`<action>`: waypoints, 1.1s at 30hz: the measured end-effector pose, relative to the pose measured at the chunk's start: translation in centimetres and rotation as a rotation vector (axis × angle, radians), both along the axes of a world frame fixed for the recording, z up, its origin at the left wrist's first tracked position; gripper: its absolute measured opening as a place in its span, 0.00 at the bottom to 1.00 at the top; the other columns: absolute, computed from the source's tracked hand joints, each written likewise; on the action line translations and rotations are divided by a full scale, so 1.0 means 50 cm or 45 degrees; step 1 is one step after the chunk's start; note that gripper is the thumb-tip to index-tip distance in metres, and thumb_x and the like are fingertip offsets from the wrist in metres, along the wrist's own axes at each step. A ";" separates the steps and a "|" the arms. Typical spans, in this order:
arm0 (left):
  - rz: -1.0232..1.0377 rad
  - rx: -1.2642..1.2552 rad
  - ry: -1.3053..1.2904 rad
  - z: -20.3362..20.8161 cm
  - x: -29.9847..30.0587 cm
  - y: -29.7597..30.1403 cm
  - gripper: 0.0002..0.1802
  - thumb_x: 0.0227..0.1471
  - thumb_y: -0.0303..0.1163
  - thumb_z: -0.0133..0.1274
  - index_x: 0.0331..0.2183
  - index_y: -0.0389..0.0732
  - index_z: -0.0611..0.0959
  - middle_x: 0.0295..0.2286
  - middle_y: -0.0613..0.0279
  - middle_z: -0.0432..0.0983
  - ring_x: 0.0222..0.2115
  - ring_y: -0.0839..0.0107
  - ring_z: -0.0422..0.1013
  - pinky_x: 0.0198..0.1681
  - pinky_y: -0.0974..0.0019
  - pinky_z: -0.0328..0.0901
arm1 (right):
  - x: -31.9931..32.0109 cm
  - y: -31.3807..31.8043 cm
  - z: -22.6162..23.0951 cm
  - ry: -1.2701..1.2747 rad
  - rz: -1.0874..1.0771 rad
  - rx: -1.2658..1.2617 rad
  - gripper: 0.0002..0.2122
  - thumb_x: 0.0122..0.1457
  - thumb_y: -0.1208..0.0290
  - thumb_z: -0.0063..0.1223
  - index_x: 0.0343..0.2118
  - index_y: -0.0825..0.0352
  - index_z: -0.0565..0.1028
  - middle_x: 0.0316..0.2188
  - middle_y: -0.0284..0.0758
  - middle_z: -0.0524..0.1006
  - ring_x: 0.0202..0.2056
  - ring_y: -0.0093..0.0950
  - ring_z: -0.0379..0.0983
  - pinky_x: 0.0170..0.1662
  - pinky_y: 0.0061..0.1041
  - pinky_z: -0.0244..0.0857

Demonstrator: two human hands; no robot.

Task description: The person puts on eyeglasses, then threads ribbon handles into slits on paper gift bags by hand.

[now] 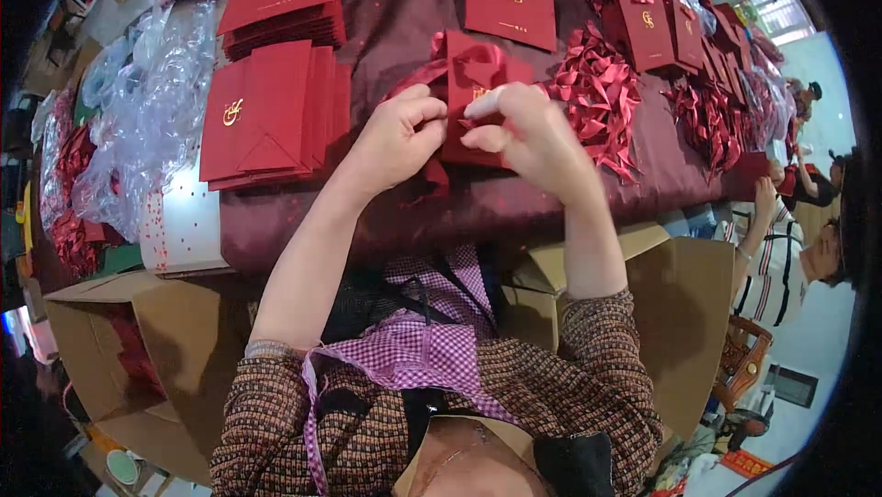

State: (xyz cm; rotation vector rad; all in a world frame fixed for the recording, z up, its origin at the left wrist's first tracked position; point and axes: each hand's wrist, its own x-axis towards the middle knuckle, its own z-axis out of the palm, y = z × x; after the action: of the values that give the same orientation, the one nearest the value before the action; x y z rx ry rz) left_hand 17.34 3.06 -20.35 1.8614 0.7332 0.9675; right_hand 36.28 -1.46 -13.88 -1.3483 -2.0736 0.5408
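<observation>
A red paper gift bag point(464, 65) with a gold emblem lies on the table in front of me, between my hands. Red ribbon point(436, 180) hangs by its left side, and more ribbon loops over its upper part. My left hand point(400, 139) is closed in a pinch at the bag's left edge, on the ribbon as far as I can see. Over the bag's face my right hand point(533, 134) bends its thumb and fingers together, slightly blurred. A pale cover wraps one of its fingertips. Whatever sits between those fingers is hidden.
Stacked red bags point(271, 116) stand left, beside clear plastic wrap point(152, 102). Another bag point(511, 5) lies beyond. Loose ribbons point(597, 97) are piled right. Cardboard boxes point(684, 313) flank me below the dark red tablecloth point(395, 15). A person in a striped shirt point(772, 263) works at right.
</observation>
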 end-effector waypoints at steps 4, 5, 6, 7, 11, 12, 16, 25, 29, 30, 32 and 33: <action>-0.146 0.079 -0.015 0.024 0.008 -0.014 0.06 0.45 0.23 0.50 0.28 0.31 0.78 0.25 0.55 0.70 0.30 0.64 0.69 0.34 0.66 0.63 | 0.013 0.005 0.047 -0.249 0.197 0.379 0.15 0.48 0.73 0.58 0.41 0.63 0.76 0.37 0.35 0.75 0.45 0.36 0.69 0.51 0.34 0.58; -0.216 0.106 -0.037 0.023 0.009 -0.014 0.06 0.45 0.22 0.50 0.28 0.31 0.78 0.26 0.55 0.71 0.31 0.64 0.70 0.36 0.66 0.64 | 0.008 0.013 0.044 -0.339 0.245 0.455 0.12 0.49 0.74 0.56 0.39 0.64 0.76 0.37 0.34 0.75 0.48 0.35 0.67 0.51 0.35 0.57; -0.221 0.104 -0.037 0.023 0.008 -0.015 0.06 0.45 0.22 0.50 0.28 0.31 0.78 0.26 0.55 0.71 0.31 0.64 0.70 0.36 0.66 0.64 | 0.012 0.017 0.043 -0.340 0.240 0.453 0.12 0.49 0.74 0.56 0.39 0.64 0.76 0.37 0.34 0.75 0.48 0.35 0.67 0.51 0.35 0.57; -0.250 0.057 -0.065 0.023 0.008 -0.015 0.06 0.45 0.22 0.50 0.28 0.31 0.78 0.27 0.56 0.72 0.31 0.65 0.70 0.36 0.67 0.64 | 0.018 0.020 0.042 -0.407 0.303 0.431 0.10 0.49 0.74 0.56 0.36 0.64 0.75 0.37 0.34 0.74 0.48 0.35 0.67 0.52 0.35 0.56; -0.350 -0.230 -0.179 0.017 0.003 -0.003 0.04 0.46 0.21 0.49 0.27 0.30 0.76 0.26 0.62 0.72 0.30 0.75 0.68 0.36 0.72 0.62 | 0.047 0.024 0.068 -0.377 0.482 0.277 0.05 0.49 0.71 0.56 0.28 0.64 0.74 0.33 0.34 0.74 0.46 0.35 0.68 0.51 0.33 0.56; -0.393 -0.316 -0.188 0.016 -0.001 0.002 0.04 0.47 0.22 0.48 0.26 0.30 0.76 0.26 0.64 0.73 0.29 0.79 0.67 0.34 0.74 0.61 | 0.050 0.022 0.067 -0.247 0.525 0.210 0.04 0.50 0.71 0.55 0.26 0.64 0.73 0.30 0.34 0.74 0.42 0.35 0.70 0.50 0.33 0.56; -0.256 -1.008 -0.613 0.013 -0.019 0.020 0.06 0.49 0.26 0.49 0.26 0.33 0.78 0.22 0.65 0.72 0.24 0.78 0.66 0.28 0.73 0.62 | 0.060 0.000 0.090 -0.251 0.744 0.108 0.05 0.51 0.70 0.54 0.24 0.64 0.71 0.27 0.31 0.72 0.39 0.34 0.71 0.50 0.35 0.57; 0.162 -1.483 -0.707 0.010 0.010 0.026 0.13 0.58 0.40 0.44 0.31 0.40 0.75 0.24 0.61 0.75 0.23 0.71 0.71 0.25 0.68 0.67 | 0.140 -0.015 0.086 0.079 0.404 -0.166 0.03 0.47 0.80 0.54 0.26 0.69 0.72 0.29 0.35 0.74 0.39 0.34 0.71 0.46 0.31 0.62; -0.415 -1.486 -0.762 0.016 0.004 -0.005 0.27 0.60 0.53 0.38 0.47 0.40 0.70 0.39 0.56 0.75 0.35 0.67 0.73 0.37 0.61 0.69 | 0.131 0.016 0.039 0.060 0.286 -0.013 0.04 0.47 0.77 0.55 0.25 0.69 0.73 0.28 0.38 0.74 0.36 0.36 0.71 0.41 0.32 0.63; -0.576 -1.397 -0.749 0.014 0.007 -0.010 0.28 0.60 0.52 0.40 0.51 0.39 0.69 0.42 0.58 0.74 0.37 0.68 0.73 0.39 0.60 0.69 | 0.129 0.020 0.032 0.042 0.273 0.010 0.03 0.47 0.77 0.54 0.25 0.69 0.73 0.27 0.38 0.75 0.36 0.36 0.71 0.40 0.32 0.63; -0.475 -1.308 -0.584 0.041 0.019 -0.032 0.24 0.60 0.42 0.45 0.52 0.38 0.69 0.43 0.63 0.73 0.39 0.72 0.72 0.40 0.64 0.69 | 0.100 0.025 0.022 0.061 0.235 0.007 0.03 0.48 0.76 0.54 0.24 0.70 0.73 0.27 0.39 0.75 0.35 0.38 0.71 0.40 0.33 0.63; -0.425 -1.245 -0.516 0.044 0.021 -0.037 0.21 0.59 0.39 0.47 0.51 0.38 0.70 0.42 0.64 0.73 0.39 0.73 0.72 0.40 0.65 0.69 | 0.082 0.023 0.021 0.075 0.203 0.043 0.04 0.48 0.76 0.53 0.24 0.71 0.73 0.27 0.39 0.75 0.35 0.38 0.71 0.40 0.33 0.63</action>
State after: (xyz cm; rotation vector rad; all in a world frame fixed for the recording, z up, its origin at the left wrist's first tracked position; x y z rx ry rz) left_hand 18.41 1.24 -18.15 0.8524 0.4815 0.5662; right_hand 40.36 -0.33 -12.85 -1.1405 -2.1438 0.6026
